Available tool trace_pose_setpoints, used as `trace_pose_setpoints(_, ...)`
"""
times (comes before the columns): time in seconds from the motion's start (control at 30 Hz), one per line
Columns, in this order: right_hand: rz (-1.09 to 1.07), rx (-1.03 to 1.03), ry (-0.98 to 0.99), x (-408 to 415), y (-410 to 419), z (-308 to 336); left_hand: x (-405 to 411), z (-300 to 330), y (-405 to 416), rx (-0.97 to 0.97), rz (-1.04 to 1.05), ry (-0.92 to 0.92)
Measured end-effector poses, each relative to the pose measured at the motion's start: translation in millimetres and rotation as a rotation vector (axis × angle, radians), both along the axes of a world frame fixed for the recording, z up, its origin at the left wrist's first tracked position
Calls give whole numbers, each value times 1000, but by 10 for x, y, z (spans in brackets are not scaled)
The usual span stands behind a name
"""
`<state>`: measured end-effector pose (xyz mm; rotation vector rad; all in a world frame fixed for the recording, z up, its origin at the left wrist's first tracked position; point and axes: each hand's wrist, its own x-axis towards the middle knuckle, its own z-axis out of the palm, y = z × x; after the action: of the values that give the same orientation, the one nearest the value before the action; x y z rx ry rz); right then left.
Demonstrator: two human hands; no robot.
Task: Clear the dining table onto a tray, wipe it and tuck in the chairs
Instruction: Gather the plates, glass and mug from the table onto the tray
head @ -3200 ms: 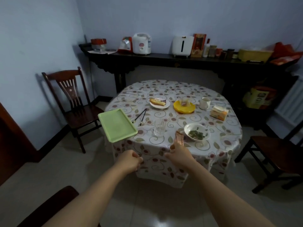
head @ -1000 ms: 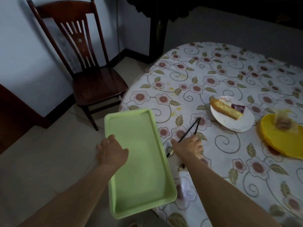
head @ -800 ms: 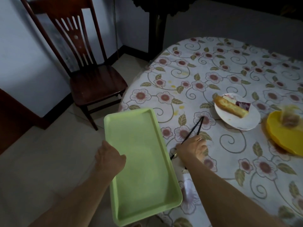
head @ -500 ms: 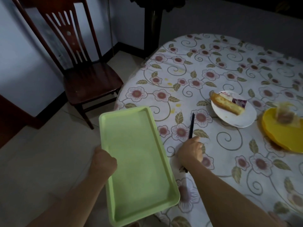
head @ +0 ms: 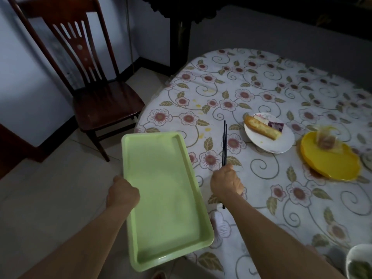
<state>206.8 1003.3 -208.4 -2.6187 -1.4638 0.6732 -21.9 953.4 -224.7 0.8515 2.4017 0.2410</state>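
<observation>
Black chopsticks [head: 224, 143] are being gripped in the closed right hand [head: 226, 183]; half a second ago they were lower and tilted, and now they are being held nearly upright above the floral tablecloth [head: 261, 87]. The green tray [head: 163, 198] is being clamped at its left rim by the left hand [head: 122, 194], overhanging the table edge as before. The white plate [head: 269, 135] with cake and the yellow plate [head: 330, 160] are being left on the table, unchanged. The chair [head: 94, 91] is standing apart from the table.
</observation>
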Motion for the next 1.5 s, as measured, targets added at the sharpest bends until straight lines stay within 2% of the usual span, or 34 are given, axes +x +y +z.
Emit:
trace_pose_setpoints(0.3,-43,-22,20,371,-147,298,624,78,7,46,-254,-114)
trace_pose_setpoints(0.53,-69,-69,25,710,-299,339,1182,8,197,-3,-423,-103)
trace_pose_setpoints(0.9,70,-177,67,702,-485,71,1208,-92,234,-17,-430,-123)
trace_pose_setpoints(1.13,-2,-259,91,477,-490,-14,1148,-11,193,-63,-491,-63)
trace_pose_setpoints(1.33,3,-281,-13,404,-548,-149,1236,109,110,81,-550,9)
trace_pose_setpoints(1.4,18,-285,-44,387,-572,-147,1294,91,97,110,-611,-33)
trace_pose_setpoints(1.5,37,-278,-75,356,-619,-102,1429,26,56,75,-713,-213)
